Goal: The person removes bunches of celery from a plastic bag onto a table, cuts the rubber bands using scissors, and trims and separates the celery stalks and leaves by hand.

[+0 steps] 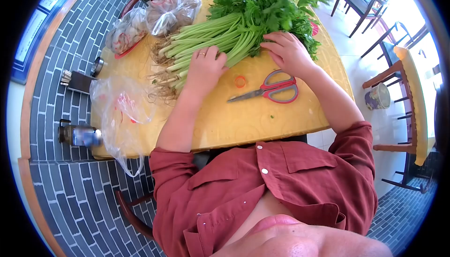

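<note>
A large bunch of celery (211,37) lies across the table, its roots to the left and its leafy tops to the far right. My left hand (206,65) is curled over the near stalks, close to the root end. At the leafy end, my right hand (287,53) grips the near side of the bunch with bent fingers; their undersides are hidden. Scissors (271,89) with red and grey handles rest just below my right hand, blades pointing left. Between the scissors and the celery lies a small orange-red ring (240,81).
Filled plastic bags (172,13) stand at the back left of the yellow-covered table (225,123). A crumpled clear bag (119,111) hangs over its left edge. Beside the brick wall are a dark box (79,81) and a jar (77,134). Chairs (361,6) stand to the right.
</note>
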Tool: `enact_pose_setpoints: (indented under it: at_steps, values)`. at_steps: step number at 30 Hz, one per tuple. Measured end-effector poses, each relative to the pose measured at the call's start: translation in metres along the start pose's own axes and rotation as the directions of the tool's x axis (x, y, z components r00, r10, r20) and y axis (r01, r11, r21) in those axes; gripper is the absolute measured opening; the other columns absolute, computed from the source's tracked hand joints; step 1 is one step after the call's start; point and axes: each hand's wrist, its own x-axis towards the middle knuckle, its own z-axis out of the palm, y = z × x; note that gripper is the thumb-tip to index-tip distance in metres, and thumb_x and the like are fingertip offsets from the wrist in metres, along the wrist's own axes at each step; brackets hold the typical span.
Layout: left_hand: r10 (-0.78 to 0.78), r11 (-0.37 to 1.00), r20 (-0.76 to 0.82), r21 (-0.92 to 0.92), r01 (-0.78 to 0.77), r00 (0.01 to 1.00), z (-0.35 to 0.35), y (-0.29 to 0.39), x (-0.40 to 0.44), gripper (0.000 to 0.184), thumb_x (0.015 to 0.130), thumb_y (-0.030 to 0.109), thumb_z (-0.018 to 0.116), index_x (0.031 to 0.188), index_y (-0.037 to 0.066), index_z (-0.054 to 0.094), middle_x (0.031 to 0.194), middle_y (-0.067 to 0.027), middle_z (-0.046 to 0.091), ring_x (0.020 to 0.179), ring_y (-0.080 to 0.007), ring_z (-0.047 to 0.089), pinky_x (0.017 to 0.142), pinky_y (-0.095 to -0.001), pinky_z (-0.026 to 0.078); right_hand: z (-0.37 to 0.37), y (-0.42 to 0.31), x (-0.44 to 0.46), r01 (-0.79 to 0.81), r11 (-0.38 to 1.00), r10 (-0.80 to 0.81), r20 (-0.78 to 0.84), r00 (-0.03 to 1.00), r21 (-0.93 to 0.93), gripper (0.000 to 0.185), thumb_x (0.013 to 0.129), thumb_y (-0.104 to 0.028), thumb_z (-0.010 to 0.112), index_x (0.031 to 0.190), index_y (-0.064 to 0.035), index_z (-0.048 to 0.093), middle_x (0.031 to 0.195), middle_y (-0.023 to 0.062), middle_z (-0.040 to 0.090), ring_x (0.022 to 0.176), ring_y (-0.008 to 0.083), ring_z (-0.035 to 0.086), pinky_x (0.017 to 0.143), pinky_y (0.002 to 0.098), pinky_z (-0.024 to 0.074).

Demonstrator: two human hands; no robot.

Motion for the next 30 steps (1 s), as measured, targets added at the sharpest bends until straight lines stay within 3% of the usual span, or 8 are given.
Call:
enact_pose_setpoints:
  at_steps: [4,7,8,11,12,18,24,30]
  values:
    - [-0.176,0.981,0.115,-0.058,0.183,0.978,0.005,0.004,-0.002,0.040,0.071,0.022,0.072,0.103,0.006,0.053,0.092,-0.0120,0.058,0.087,-0.0296,0.057,0.074,-0.0403,0.047,-0.003,0.002,0.000,-0.137,0.982,0.141,0.026,0.990,-0.127,0.041,0.081,-0.018,0.061,0.121,-0.0162,0.054,0.119,0.0084,0.055,0.108,0.0281,0.051,0.096,0.0405,0.0381]
    - [-0.217,0.972,0.153,-0.060,0.229,0.964,0.009,0.003,-0.001,0.041,0.074,0.022,0.070,0.106,0.003,0.052,0.095,-0.0142,0.060,0.089,-0.0312,0.057,0.075,-0.0407,0.048,-0.003,0.010,0.002,-0.351,0.893,0.395,0.118,0.911,-0.281,0.047,0.084,-0.027,0.060,0.127,-0.0147,0.049,0.122,0.0130,0.053,0.113,0.0305,0.048,0.101,0.0425,0.0325]
    - [-0.223,0.970,0.159,-0.058,0.235,0.962,0.009,0.001,-0.001,0.042,0.075,0.022,0.069,0.108,0.003,0.052,0.096,-0.0153,0.060,0.088,-0.0323,0.058,0.074,-0.0412,0.049,0.007,0.025,-0.004,-0.328,0.892,0.349,0.012,0.937,-0.310,0.050,0.084,-0.035,0.059,0.127,-0.0110,0.049,0.122,0.0160,0.053,0.115,0.0331,0.047,0.103,0.0424,0.0306]
    - [-0.319,0.939,0.155,-0.084,0.334,0.935,0.009,-0.009,-0.004,0.039,0.079,0.021,0.066,0.109,0.001,0.051,0.099,-0.0175,0.060,0.086,-0.0349,0.059,0.073,-0.0433,0.049,0.003,0.040,-0.005,-0.417,0.847,0.471,0.101,0.877,-0.329,0.054,0.084,-0.038,0.059,0.127,-0.0085,0.047,0.122,0.0166,0.053,0.117,0.0342,0.045,0.104,0.0428,0.0298]
    - [-0.350,0.928,0.132,-0.089,0.362,0.928,0.006,-0.013,-0.004,0.038,0.080,0.021,0.065,0.110,0.001,0.051,0.100,-0.0180,0.060,0.086,-0.0356,0.059,0.073,-0.0438,0.049,0.006,0.042,-0.006,-0.428,0.851,0.470,0.079,0.879,-0.304,0.060,0.083,-0.039,0.060,0.135,-0.0164,0.040,0.123,0.0190,0.051,0.116,0.0361,0.045,0.102,0.0451,0.0319]
    - [-0.412,0.906,-0.088,-0.150,0.397,0.907,-0.020,-0.037,-0.007,0.037,0.082,0.020,0.062,0.113,0.002,0.052,0.103,-0.0194,0.059,0.089,-0.0365,0.059,0.076,-0.0431,0.048,0.010,0.043,-0.008,-0.379,0.880,0.387,-0.031,0.921,-0.286,0.062,0.082,-0.034,0.063,0.137,-0.0195,0.038,0.131,0.0172,0.044,0.119,0.0395,0.041,0.101,0.0452,0.0331]
    - [-0.454,0.877,-0.302,-0.317,0.361,0.838,-0.058,-0.047,-0.010,0.035,0.084,0.017,0.063,0.113,0.001,0.053,0.101,-0.0174,0.060,0.090,-0.0339,0.058,0.078,-0.0384,0.047,-0.002,0.034,-0.005,-0.435,0.879,0.449,0.026,0.893,-0.196,0.063,0.080,-0.031,0.064,0.136,-0.0165,0.039,0.130,0.0149,0.046,0.124,0.0330,0.038,0.106,0.0442,0.0273]
    - [-0.386,0.920,-0.433,-0.246,0.305,0.815,-0.088,-0.047,-0.011,0.033,0.084,0.016,0.064,0.113,0.002,0.055,0.102,-0.0155,0.060,0.092,-0.0322,0.059,0.079,-0.0363,0.047,-0.004,0.032,-0.004,-0.420,0.884,0.434,0.026,0.900,-0.205,0.061,0.080,-0.030,0.064,0.135,-0.0158,0.040,0.129,0.0140,0.047,0.122,0.0331,0.040,0.106,0.0437,0.0272]
